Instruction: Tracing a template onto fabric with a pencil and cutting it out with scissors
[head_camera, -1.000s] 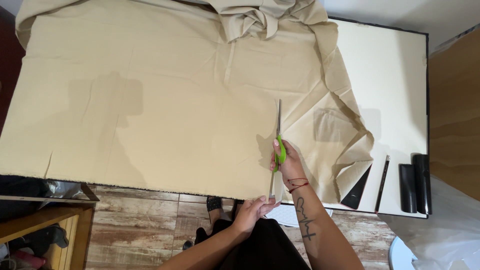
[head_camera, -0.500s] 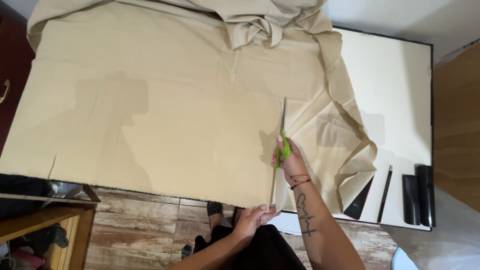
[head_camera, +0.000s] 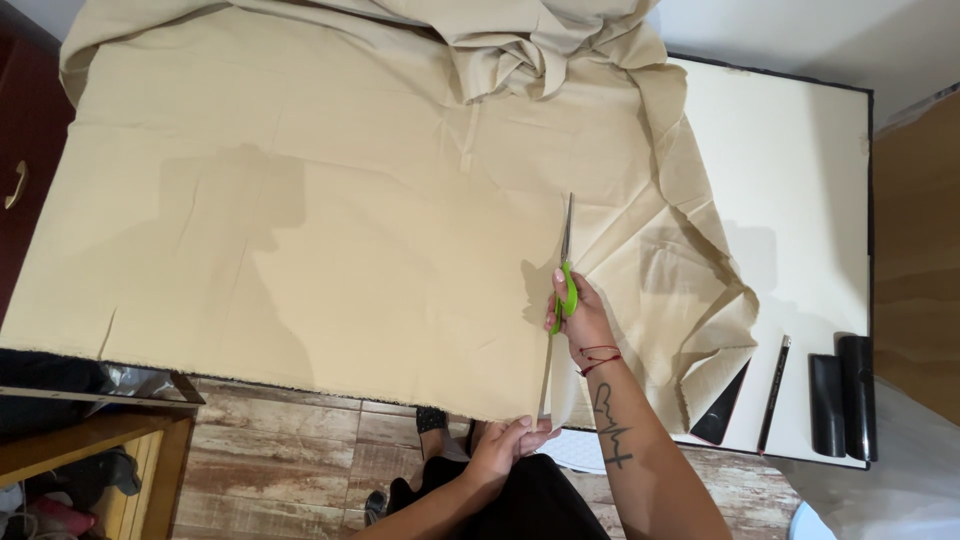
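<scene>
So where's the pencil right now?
In the head view, the pencil lies on the white table at the lower right, between the dark flat thing half under the beige cloth and two black rolls.

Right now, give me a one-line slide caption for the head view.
Right hand cuts beige cloth with green-handled scissors on a white table; left hand grips the cloth's near edge.

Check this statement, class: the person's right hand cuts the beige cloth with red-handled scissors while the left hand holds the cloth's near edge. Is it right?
Not quite. The head view shows the scissors in the right hand have green handles, not red. The left hand does hold the near edge of the beige cloth.
</scene>
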